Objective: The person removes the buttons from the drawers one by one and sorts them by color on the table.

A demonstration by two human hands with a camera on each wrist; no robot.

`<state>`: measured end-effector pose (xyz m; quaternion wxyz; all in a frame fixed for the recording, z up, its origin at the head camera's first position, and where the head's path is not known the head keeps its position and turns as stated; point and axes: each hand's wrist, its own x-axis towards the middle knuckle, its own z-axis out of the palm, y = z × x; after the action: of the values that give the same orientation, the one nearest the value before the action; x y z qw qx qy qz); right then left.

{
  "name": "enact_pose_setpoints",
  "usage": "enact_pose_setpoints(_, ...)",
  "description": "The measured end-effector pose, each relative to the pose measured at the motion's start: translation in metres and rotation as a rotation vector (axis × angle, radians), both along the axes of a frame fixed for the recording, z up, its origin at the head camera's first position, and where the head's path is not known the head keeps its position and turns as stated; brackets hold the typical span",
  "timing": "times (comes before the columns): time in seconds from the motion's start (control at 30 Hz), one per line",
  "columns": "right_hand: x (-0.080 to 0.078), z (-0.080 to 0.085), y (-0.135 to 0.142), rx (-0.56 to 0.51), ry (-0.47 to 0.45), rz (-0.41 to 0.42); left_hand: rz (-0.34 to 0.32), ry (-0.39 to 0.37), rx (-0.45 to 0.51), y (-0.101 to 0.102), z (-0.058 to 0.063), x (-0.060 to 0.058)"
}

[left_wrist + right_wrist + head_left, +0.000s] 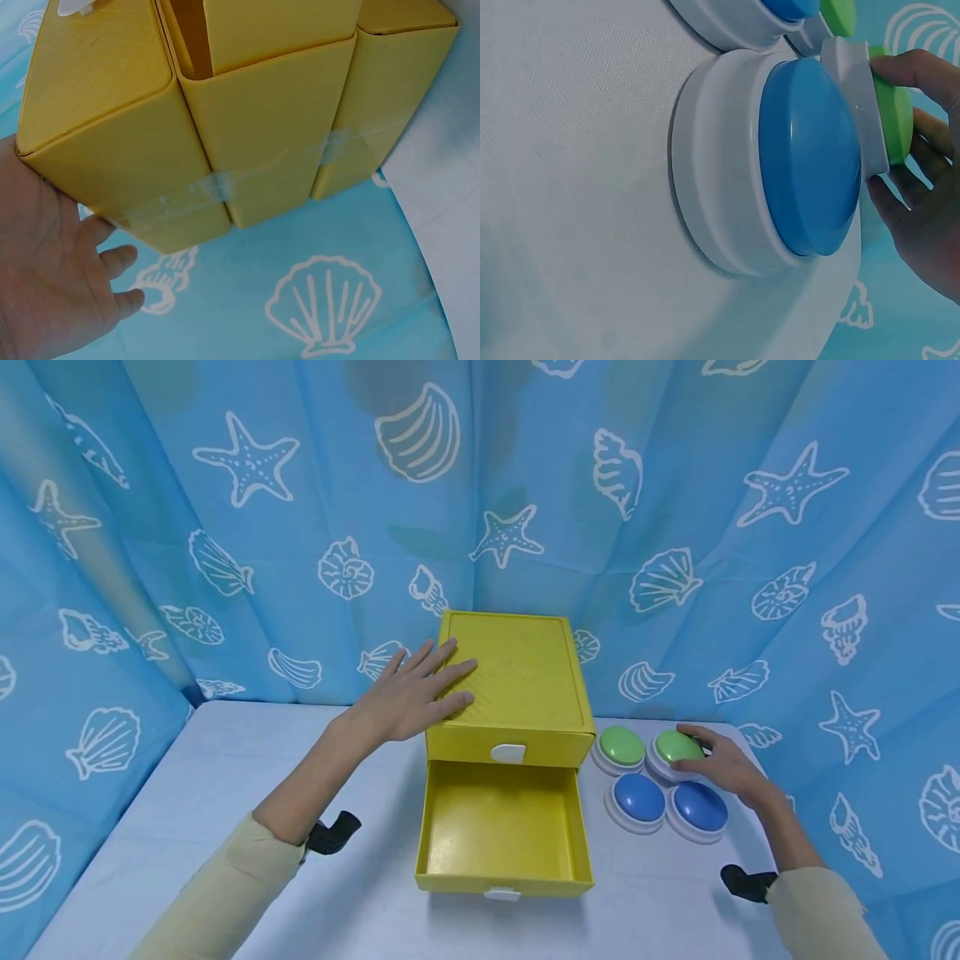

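A yellow drawer unit (517, 668) stands at the back of the table, its middle drawer (498, 827) pulled out with nothing visible inside. My left hand (401, 697) rests on the left part of its top, fingers spread; the left wrist view shows the hand (56, 262) at the unit's edge. To the right, my right hand (723, 764) grips a green push button (677, 746) with a white base, thumb on one side and fingers on the other, as the right wrist view of the green button (892, 112) shows. Whether its base is off the table I cannot tell.
Beside the held button are another green button (622, 746) and two blue buttons, one at left (638, 797) and one at right (699, 806). A blue curtain (480, 485) with white shells hangs behind the white table (247, 760).
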<state>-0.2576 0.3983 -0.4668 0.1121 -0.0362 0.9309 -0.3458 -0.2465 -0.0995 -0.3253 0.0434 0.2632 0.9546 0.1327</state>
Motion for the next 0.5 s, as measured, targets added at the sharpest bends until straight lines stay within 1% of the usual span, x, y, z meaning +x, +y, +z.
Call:
enact_pose_setpoints(0.17, -0.001, -0.001, -0.003, 0.004, 0.006, 0.01, 0.002, -0.003, 0.001, -0.001, -0.001, -0.001)
enact_pose_setpoints(0.27, -0.001, -0.002, -0.004, 0.004, -0.007, 0.003, 0.002, -0.006, 0.002, -0.001, -0.001, -0.001)
enact_pose_setpoints(0.3, -0.002, -0.004, -0.003, 0.003, -0.013, -0.001, 0.001, -0.008, 0.003, -0.001, -0.001, -0.001)
enact_pose_setpoints(0.4, -0.009, -0.019, 0.008, -0.007, -0.028, -0.019, 0.001, -0.008, 0.001, 0.0, 0.0, 0.0)
enact_pose_setpoints(0.5, -0.014, -0.029, 0.015, -0.018, -0.017, -0.033, 0.0, -0.005, 0.002, -0.001, 0.0, 0.0)
